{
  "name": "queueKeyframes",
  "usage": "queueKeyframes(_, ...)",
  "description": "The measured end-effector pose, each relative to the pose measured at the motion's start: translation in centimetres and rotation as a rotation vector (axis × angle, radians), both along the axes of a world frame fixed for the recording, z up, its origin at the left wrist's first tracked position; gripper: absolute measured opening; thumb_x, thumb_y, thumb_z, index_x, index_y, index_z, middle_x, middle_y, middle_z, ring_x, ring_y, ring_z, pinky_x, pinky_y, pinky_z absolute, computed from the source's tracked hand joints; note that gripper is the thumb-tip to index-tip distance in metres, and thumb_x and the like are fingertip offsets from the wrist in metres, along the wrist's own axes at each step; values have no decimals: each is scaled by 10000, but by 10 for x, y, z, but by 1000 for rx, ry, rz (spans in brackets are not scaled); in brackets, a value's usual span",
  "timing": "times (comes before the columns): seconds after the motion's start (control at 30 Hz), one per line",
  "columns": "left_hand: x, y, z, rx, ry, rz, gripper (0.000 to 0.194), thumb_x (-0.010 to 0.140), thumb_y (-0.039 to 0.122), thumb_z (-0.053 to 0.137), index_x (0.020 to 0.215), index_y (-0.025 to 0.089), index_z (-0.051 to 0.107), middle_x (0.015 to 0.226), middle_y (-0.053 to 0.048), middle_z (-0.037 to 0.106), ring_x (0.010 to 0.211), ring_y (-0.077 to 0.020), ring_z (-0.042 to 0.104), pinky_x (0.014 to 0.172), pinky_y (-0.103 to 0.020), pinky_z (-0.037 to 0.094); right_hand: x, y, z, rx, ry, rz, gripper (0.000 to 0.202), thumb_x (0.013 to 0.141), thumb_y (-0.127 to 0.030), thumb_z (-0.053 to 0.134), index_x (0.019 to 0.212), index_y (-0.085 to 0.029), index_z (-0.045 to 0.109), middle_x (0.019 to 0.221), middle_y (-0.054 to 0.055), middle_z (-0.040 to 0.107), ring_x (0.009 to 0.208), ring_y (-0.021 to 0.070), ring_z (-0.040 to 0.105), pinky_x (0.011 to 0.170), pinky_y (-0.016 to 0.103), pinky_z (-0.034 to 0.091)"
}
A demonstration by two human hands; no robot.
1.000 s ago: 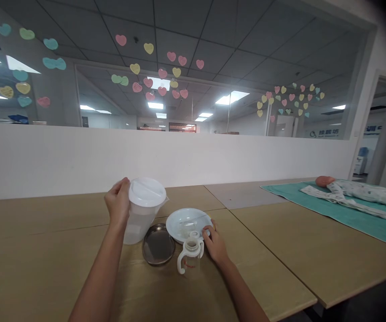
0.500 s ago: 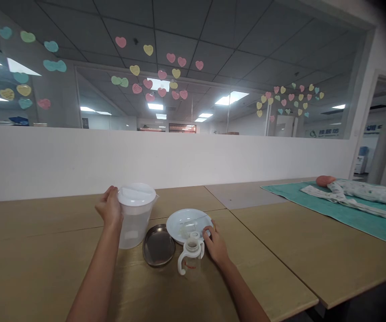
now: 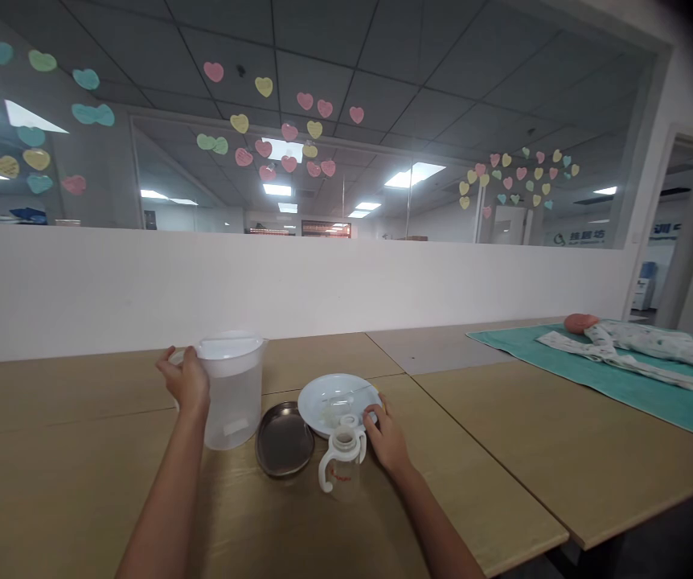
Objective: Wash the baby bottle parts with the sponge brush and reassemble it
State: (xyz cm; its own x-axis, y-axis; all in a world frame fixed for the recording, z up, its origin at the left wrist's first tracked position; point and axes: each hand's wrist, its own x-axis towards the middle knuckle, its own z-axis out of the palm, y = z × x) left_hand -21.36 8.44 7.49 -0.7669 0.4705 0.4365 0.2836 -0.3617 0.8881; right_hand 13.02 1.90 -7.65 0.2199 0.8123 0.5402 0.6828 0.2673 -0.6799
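A clear plastic pitcher [image 3: 233, 402] with a white lid stands upright at the left of the group. My left hand [image 3: 188, 381] is closed at its handle side, and the handle is mostly hidden. My right hand [image 3: 386, 437] has its fingers curled at the right rim of a pale bowl [image 3: 313, 410]. In the bowl lie a clear piece and a thin stick-like item, too small to make out. Just left of that hand, a glass baby bottle [image 3: 344, 466] with white handles stands open-topped. Between pitcher and bowl lies a dark metal tray [image 3: 284, 441].
At the right, a baby doll [image 3: 654, 338] in patterned clothes lies on a green mat [image 3: 521, 344]. A low white wall [image 3: 322, 281] with glass above runs behind the wooden table [image 3: 473, 450]. The table's front edge is at the lower right.
The pitcher has shifted a little left and turned, with my left hand moving left along with it. My right hand, the bowl, tray and bottle have stayed about where they were.
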Motion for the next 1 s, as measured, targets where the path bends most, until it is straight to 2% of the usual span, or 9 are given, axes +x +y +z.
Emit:
queueKeyframes(0.13, 0, -16, 5, -148, 137, 92, 665, 807, 398, 502, 1355, 59, 340, 837, -130, 612, 965, -355, 580, 900, -549, 387, 0, 0, 0, 12, -3, -14, 323, 851, -405, 386, 889, -210, 641, 1340, 127, 466, 1120, 218, 554, 883, 315, 430)
queueKeyframes(0.27, 4, -56, 36, -344, 391, 146, 856, 777, 535, 525, 1393, -14, 299, 782, -210, 638, 934, -468, 583, 814, -656, 371, -1, 0, 1, 13, -1, -11, 330, 851, -408, 384, 888, -208, 643, 1349, 129, 462, 1096, 215, 568, 879, 312, 436)
queueKeyframes(0.37, 23, -94, 67, -424, 589, 222, 836, 786, 615, 466, 1387, 44, 360, 763, -206, 657, 860, -460, 606, 742, -632, 412, -1, 0, 1, 16, 5, -14, 316, 849, -400, 391, 882, -213, 644, 1348, 123, 466, 1128, 215, 551, 883, 310, 435)
queueKeyframes(0.47, 64, -113, 79, -252, 804, 150, 644, 869, 557, 366, 1370, 154, 405, 817, -127, 698, 801, -335, 646, 750, -459, 472, -1, 2, -1, 21, 8, -17, 323, 852, -405, 392, 888, -207, 645, 1356, 135, 458, 1114, 218, 561, 879, 318, 441)
queueKeyframes(0.57, 115, -95, 53, -94, 964, -323, 481, 915, 477, 326, 1263, 208, 522, 883, -63, 715, 784, -205, 665, 721, -277, 474, 0, 3, -3, 27, 6, -22, 342, 859, -421, 386, 891, -199, 644, 1364, 143, 447, 1161, 224, 532, 898, 321, 433)
queueKeyframes(0.67, 155, -59, 1, -229, 1233, -646, 454, 941, 396, 271, 1165, 180, 603, 1069, -109, 687, 948, -196, 642, 814, -270, 453, 1, 3, -5, 42, 0, -14, 344, 865, -427, 383, 892, -202, 641, 1358, 133, 455, 1207, 214, 497, 928, 309, 414)
queueKeyframes(0.77, 172, -34, -45, -421, 1424, -767, 364, 894, 345, 390, 954, 167, 702, 995, -132, 708, 951, -231, 643, 823, -298, 450, 1, 3, -5, 54, -5, -17, 332, 863, -427, 395, 886, -212, 646, 1336, 122, 483, 1175, 211, 523, 913, 300, 424)
queueKeyframes(0.83, 173, -28, -62, -482, 1455, -795, 319, 849, 345, 466, 850, 155, 723, 913, -144, 718, 880, -247, 656, 764, -303, 465, 1, 3, -4, 58, -9, -23, 318, 858, -420, 409, 872, -215, 652, 1315, 114, 508, 1119, 212, 560, 888, 297, 437)
queueKeyframes(1.0, 170, -33, -68, -549, 1479, -766, 357, 834, 380, 464, 785, 138, 722, 896, -182, 699, 862, -288, 644, 739, -352, 460, 1, 5, -5, 59, -15, -17, 312, 859, -414, 410, 882, -218, 652, 1311, 100, 515, 1057, 202, 592, 870, 293, 443)
